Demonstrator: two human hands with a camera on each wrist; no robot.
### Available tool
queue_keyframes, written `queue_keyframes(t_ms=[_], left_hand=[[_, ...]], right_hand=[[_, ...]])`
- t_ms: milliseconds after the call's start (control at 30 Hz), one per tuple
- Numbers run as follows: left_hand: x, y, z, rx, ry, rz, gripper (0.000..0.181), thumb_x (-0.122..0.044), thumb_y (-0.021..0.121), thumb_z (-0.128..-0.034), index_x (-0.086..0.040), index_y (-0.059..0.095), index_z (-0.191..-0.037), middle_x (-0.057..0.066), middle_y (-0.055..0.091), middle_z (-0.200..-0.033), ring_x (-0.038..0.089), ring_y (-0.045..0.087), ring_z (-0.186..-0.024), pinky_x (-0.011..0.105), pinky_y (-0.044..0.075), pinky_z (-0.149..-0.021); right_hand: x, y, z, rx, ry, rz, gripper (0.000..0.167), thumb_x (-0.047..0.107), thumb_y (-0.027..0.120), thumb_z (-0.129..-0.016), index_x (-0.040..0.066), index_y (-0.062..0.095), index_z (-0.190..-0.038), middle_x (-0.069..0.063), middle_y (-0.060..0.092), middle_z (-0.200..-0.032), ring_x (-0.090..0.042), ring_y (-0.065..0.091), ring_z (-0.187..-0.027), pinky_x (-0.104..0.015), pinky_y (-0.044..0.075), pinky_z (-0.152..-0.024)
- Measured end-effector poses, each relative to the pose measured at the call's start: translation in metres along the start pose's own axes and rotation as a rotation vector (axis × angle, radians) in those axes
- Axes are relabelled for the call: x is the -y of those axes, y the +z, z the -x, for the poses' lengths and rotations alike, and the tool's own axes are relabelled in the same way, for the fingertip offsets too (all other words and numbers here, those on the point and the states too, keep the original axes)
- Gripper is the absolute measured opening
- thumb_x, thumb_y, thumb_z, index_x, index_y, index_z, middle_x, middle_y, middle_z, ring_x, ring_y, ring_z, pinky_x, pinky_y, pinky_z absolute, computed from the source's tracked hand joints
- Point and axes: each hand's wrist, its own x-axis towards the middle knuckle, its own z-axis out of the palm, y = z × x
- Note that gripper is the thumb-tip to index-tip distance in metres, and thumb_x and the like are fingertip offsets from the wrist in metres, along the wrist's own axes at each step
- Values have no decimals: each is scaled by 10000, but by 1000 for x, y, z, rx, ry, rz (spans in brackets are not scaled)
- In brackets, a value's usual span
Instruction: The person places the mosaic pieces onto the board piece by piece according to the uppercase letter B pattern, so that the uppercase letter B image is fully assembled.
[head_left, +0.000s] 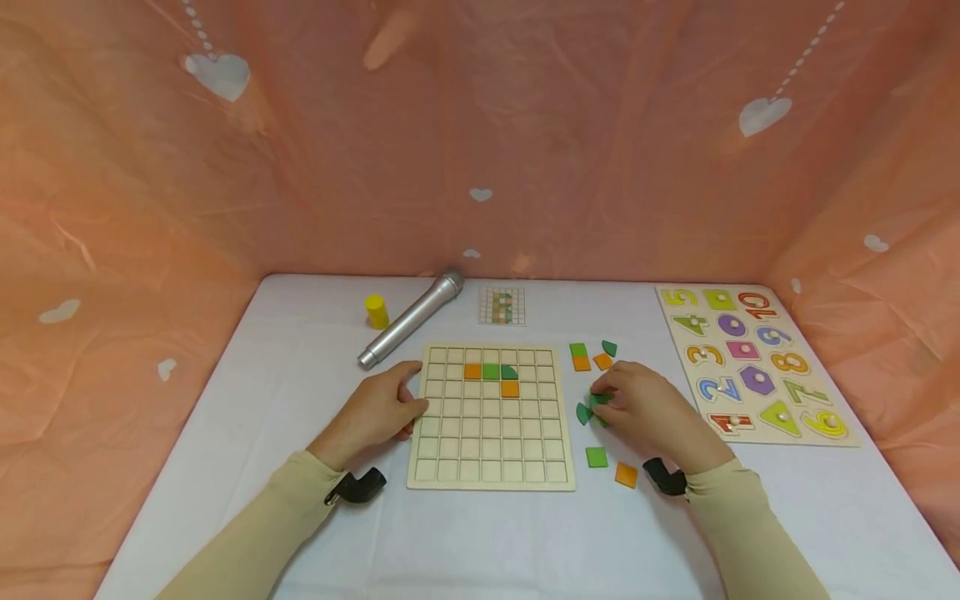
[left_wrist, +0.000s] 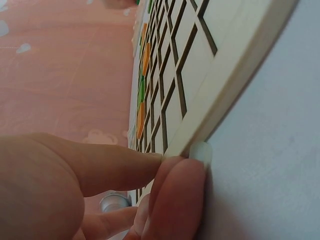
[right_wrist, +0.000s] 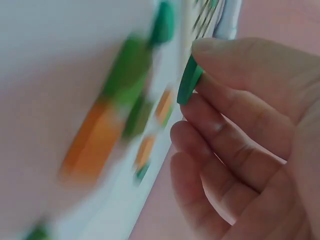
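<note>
At lower centre, steady the grid board (head_left: 470, 428) gripped by the left hand (head_left: 378, 408), and level the green piece (right_wrist: 189, 82) pinched in the right hand (head_left: 642, 406), right of centre, before seating.

Creased salmon-pink drapery (head_left: 600, 192) spans nine o'clock through twelve to three. White heart prints (head_left: 223, 78) appear at ten and two o'clock. Surface (head_left: 495, 550): white-covered, extending to six o'clock.

The puzzle board (head_left: 766, 357) bears the coloured numerals 1 through 10 (head_left: 790, 362).
</note>
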Motion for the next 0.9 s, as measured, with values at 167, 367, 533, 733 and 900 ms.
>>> queue_keyframes(t_ms=[167, 367, 533, 733, 900], left_hand=[[1, 0, 0, -2, -1, 6, 697, -136, 718, -1010, -56, 419, -1634, 79, 678, -893, 170, 672, -636, 300, 583, -621], [2, 0, 0, -6, 10, 1, 701, -140, 729, -1005, -59, 425, -1631, 67, 686, -860, 164, 667, -621, 296, 573, -618], [2, 0, 1, -8, 13, -6, 702, -148, 734, -1004, -57, 427, -1629, 60, 687, -845, 164, 658, -616, 295, 564, -616], [3, 1, 2, -15, 12, -7, 696, -146, 725, -1009, -59, 425, -1631, 64, 682, -860, 165, 657, -621, 296, 562, -614], [0, 0, 1, -15, 16, -8, 699, -145, 725, -1008, -61, 423, -1633, 65, 685, -865, 163, 660, -622, 294, 562, -614]], right_hand=[[29, 14, -20, -5, -82, 15, 170, 200, 812, -940, 125, 803, -1092, -17, 714, -1140, -206, 656, -1062, -456, 580, -974], [57, 27, -36, 1, -186, 28, 193, 213, 837, -934, 114, 801, -1096, 22, 726, -1090, -174, 642, -1030, -387, 590, -910], [71, 36, -41, 7, -220, 30, 181, 214, 857, -924, 123, 811, -1074, 11, 725, -1088, -176, 652, -1036, -356, 595, -878], [78, 44, -41, 7, -240, 12, 190, 208, 872, -923, 128, 817, -1087, 22, 712, -1077, -166, 659, -1050, -348, 598, -895], [80, 48, -43, -3, -255, 32, 206, 202, 857, -932, 118, 809, -1114, 14, 711, -1082, -174, 662, -1073, -365, 599, -923]])
